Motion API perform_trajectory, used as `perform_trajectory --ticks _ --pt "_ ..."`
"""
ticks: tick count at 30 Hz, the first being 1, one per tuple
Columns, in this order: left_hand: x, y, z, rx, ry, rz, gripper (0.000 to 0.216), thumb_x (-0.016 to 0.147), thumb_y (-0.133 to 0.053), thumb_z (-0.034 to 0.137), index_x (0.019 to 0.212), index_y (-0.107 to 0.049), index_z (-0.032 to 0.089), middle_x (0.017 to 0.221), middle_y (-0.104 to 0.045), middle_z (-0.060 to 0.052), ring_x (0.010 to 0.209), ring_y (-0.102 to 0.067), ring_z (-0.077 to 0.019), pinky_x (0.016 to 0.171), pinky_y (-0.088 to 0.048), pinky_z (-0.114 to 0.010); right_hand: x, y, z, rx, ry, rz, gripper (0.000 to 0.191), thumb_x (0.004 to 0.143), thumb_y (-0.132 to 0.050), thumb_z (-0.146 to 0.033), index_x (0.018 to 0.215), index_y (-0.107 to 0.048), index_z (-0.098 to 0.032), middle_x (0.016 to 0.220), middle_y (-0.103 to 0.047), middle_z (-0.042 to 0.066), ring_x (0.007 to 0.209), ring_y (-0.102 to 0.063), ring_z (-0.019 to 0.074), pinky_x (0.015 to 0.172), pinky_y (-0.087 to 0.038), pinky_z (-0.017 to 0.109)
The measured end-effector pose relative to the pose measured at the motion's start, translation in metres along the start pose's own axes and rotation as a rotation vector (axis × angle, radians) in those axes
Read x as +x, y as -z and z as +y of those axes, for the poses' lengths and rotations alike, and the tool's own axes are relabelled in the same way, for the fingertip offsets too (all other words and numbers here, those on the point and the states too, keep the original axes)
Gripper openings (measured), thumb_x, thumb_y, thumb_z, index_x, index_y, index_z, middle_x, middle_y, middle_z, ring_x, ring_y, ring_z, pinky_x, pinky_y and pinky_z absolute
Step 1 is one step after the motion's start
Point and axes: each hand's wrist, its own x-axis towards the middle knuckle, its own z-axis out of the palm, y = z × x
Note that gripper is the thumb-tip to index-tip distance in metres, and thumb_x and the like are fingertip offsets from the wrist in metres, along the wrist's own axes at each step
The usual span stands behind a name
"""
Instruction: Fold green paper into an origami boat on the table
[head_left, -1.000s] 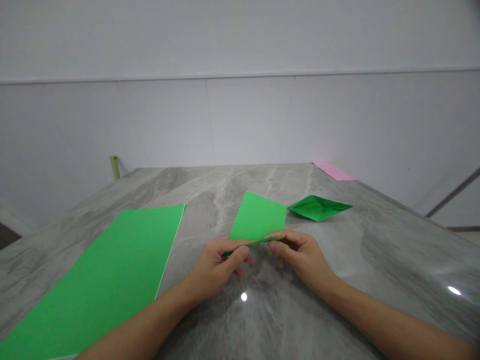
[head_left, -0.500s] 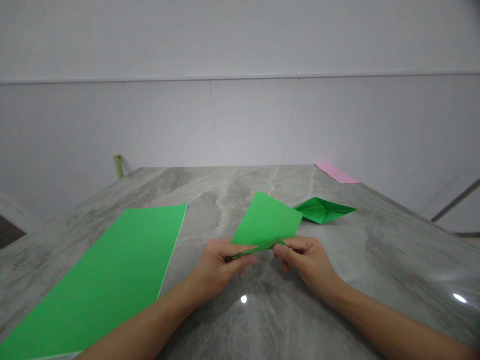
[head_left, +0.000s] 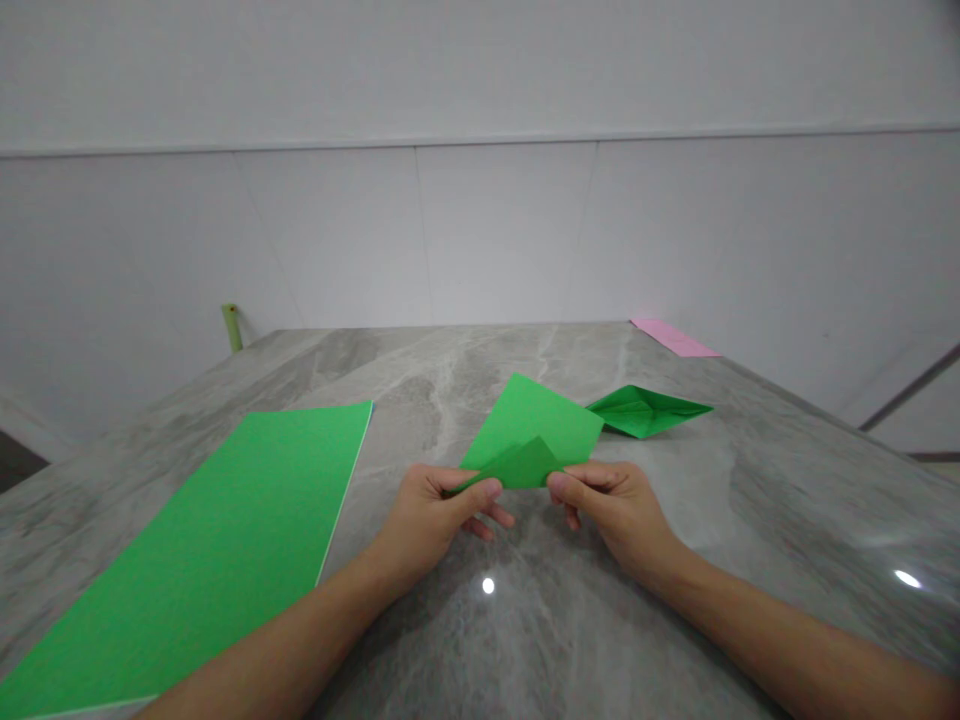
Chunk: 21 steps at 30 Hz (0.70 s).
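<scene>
A piece of green paper (head_left: 529,415) is held up a little over the grey marbled table, its near corner folded up as a darker triangular flap. My left hand (head_left: 442,510) pinches the left end of the fold between thumb and forefinger, with the other fingers loosely apart below. At the right end of the same fold, my right hand (head_left: 604,500) grips the paper with its thumb in front. Just behind and to the right lies a folded green paper shape (head_left: 645,410), pointed at its right tip and partly covered by the held paper.
On the left, large green sheets (head_left: 217,540) lie stacked, partly under my left forearm. A pink paper (head_left: 675,338) rests at the far right edge of the marbled table (head_left: 420,370). Beyond the far left edge stands a light green object (head_left: 232,327). A white wall (head_left: 495,230) rises behind.
The near corner of the held paper has come up and over, so its flap now shows. Both hands keep their pinch. The whole view has shifted slightly.
</scene>
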Motion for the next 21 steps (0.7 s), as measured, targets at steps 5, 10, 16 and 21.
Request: perform_trajectory --ticks 5,10,16,21 --pt "0.0012 0.0003 -0.0009 -0.001 0.039 0.007 0.030 0.078 -0.070 0.042 0.073 -0.077 0.013 0.066 -0.076 -0.009 0.055 -0.066 -0.0151 0.056 -0.053 -0.024 -0.0001 -0.0014 0.0001 0.050 -0.031 0.011 0.040 0.071 -0.072 -0.050 0.050 -0.063 -0.017 0.044 -0.051 -0.001 0.044 -0.043 0.0108 0.048 -0.032 0.026" --pt "0.0014 0.0008 0.0007 -0.041 0.073 -0.009 0.034 0.079 -0.069 0.045 0.080 -0.077 0.012 0.063 -0.074 -0.008 0.053 -0.064 -0.0139 0.055 -0.051 -0.023 0.0010 -0.0023 -0.0014 0.104 -0.023 0.017 0.030 0.067 -0.076 -0.047 0.061 -0.070 -0.018 0.051 -0.053 -0.003 0.046 -0.044 0.0105 0.047 -0.033 0.025" --pt "0.0028 0.0029 -0.0037 -0.014 0.034 -0.114 0.028 0.076 -0.076 0.040 0.087 -0.077 0.014 0.080 -0.075 -0.008 0.067 -0.065 -0.0154 0.058 -0.052 -0.024 0.0010 0.0002 -0.0021 -0.008 -0.004 0.022 0.043 0.072 -0.070 -0.050 0.045 -0.060 -0.018 0.045 -0.049 -0.001 0.048 -0.039 0.0110 0.050 -0.029 0.027" --pt "0.0032 0.0016 -0.0031 -0.262 0.003 0.004 0.047 0.078 -0.074 0.045 0.119 -0.067 0.022 0.105 -0.070 -0.007 0.083 -0.065 -0.0195 0.062 -0.058 -0.030 0.0015 0.0011 0.0006 0.009 -0.034 -0.023 0.043 0.071 -0.071 -0.051 0.046 -0.060 -0.018 0.046 -0.049 -0.001 0.050 -0.039 0.0114 0.052 -0.027 0.028"
